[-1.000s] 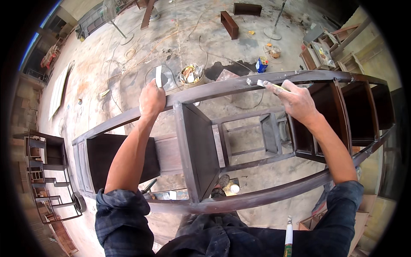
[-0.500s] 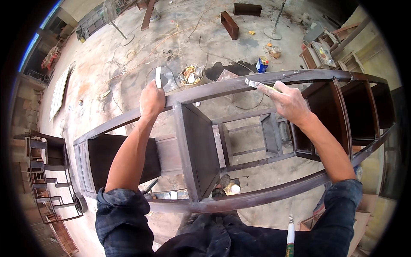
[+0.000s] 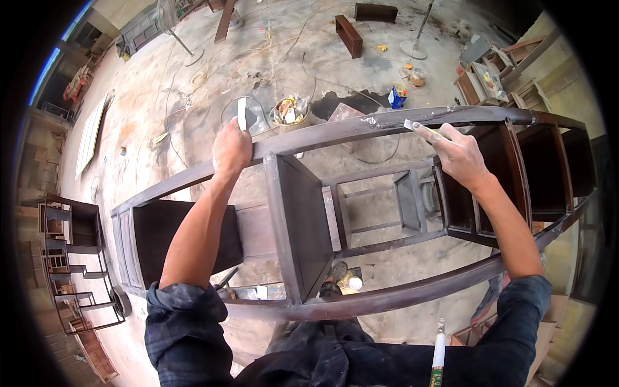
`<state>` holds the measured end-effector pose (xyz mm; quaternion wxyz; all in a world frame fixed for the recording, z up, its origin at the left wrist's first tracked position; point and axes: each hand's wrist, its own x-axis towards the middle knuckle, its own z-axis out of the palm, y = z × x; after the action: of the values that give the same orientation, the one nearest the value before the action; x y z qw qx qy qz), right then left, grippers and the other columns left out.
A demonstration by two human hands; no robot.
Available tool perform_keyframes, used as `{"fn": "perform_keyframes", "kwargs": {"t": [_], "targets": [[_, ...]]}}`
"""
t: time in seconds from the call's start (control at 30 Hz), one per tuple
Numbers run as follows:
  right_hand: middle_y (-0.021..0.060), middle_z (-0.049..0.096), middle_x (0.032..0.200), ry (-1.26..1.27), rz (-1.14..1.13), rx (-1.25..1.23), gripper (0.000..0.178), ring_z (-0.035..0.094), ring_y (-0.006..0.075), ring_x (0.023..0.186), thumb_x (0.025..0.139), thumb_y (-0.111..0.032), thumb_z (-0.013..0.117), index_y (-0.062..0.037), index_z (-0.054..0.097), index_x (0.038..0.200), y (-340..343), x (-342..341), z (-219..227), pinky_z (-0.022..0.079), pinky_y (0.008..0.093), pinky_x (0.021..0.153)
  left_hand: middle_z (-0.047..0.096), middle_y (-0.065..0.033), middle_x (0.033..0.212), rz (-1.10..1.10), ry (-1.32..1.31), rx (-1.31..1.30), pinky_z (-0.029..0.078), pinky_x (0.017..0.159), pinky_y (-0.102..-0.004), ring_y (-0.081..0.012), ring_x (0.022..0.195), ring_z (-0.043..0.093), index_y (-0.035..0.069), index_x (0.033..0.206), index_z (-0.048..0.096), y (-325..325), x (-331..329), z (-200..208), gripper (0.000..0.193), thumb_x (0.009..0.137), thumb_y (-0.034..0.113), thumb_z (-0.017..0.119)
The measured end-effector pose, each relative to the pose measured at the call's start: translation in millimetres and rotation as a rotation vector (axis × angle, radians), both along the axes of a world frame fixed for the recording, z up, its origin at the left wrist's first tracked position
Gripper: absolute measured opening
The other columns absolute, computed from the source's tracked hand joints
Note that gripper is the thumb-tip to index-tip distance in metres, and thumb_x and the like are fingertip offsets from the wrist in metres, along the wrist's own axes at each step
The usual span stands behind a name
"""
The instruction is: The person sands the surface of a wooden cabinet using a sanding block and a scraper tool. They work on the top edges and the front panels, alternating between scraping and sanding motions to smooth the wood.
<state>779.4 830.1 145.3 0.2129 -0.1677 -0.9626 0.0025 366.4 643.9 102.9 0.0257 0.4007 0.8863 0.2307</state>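
Observation:
A long dark-brown wooden furniture frame (image 3: 335,134) lies across in front of me. On its far rail, left of the middle, my left hand (image 3: 232,147) is closed around a flat white strip (image 3: 242,115) that sticks up past the fingers. My right hand (image 3: 459,158) grips a putty knife (image 3: 411,125), its small pale blade resting at the far rail and most of its handle hidden by the fingers. White dabs of paste (image 3: 369,120) show on the rail left of the blade. A dividing panel (image 3: 300,222) stands between the hands.
Beyond the frame sit a bucket (image 3: 276,119) full of odds and ends and a blue can (image 3: 397,97). Dark open shelving (image 3: 84,229) stands at the left. Two brown wooden boxes (image 3: 349,37) (image 3: 376,13), fan stands and cables lie farther out. A white-bodied stick (image 3: 439,351) juts up by my chest.
My right hand with the putty knife has moved right along the far rail. White dabs now show where the blade was. The left hand stays almost in place.

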Motion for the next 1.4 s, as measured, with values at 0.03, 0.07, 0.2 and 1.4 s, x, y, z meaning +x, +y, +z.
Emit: {"fn": "perform_keyframes", "kwargs": {"t": [0.03, 0.07, 0.2, 1.4], "targets": [[0.0081, 0.049, 0.075, -0.011, 0.003, 0.002, 0.065, 0.056, 0.0263, 0.057, 0.083, 0.001, 0.061, -0.0283, 0.062, 0.141, 0, -1, 2, 0.05, 0.0391, 0.052, 0.071, -0.0256, 0.099, -0.007, -0.001, 0.012, 0.051, 0.087, -0.0549, -0.0461, 0.098, 0.067, 0.011, 0.113, 0.071, -1, -2, -1, 0.03, 0.092, 0.013, 0.049], [0.0082, 0.049, 0.076, -0.022, 0.042, -0.021, 0.066, 0.056, 0.0268, 0.057, 0.083, 0.0, 0.062, -0.0291, 0.062, 0.141, -4, -9, -2, 0.05, 0.0395, 0.052, 0.071, -0.0253, 0.099, -0.014, -0.002, 0.024, 0.051, 0.087, -0.0548, -0.046, 0.098, 0.067, 0.012, 0.114, 0.071, -2, -2, -1, 0.031, 0.092, 0.013, 0.049], [0.0089, 0.05, 0.077, -0.07, 0.056, 0.039, 0.063, 0.055, 0.0279, 0.057, 0.084, 0.0, 0.062, -0.0283, 0.064, 0.139, -5, -24, 3, 0.049, 0.0401, 0.052, 0.071, -0.0254, 0.099, -0.027, 0.002, 0.035, 0.051, 0.086, -0.0548, -0.0458, 0.098, 0.067, 0.012, 0.114, 0.071, -2, -5, -3, 0.032, 0.092, 0.013, 0.049], [0.0068, 0.051, 0.072, -0.157, 0.089, 0.074, 0.058, 0.053, 0.0262, 0.054, 0.083, -0.003, 0.064, -0.0266, 0.067, 0.135, -4, -28, 23, 0.047, 0.0375, 0.049, 0.071, -0.0262, 0.099, -0.003, 0.037, 0.018, 0.052, 0.086, -0.0554, -0.0459, 0.098, 0.067, 0.009, 0.112, 0.07, -1, -9, -10, 0.027, 0.093, 0.018, 0.052]]}}
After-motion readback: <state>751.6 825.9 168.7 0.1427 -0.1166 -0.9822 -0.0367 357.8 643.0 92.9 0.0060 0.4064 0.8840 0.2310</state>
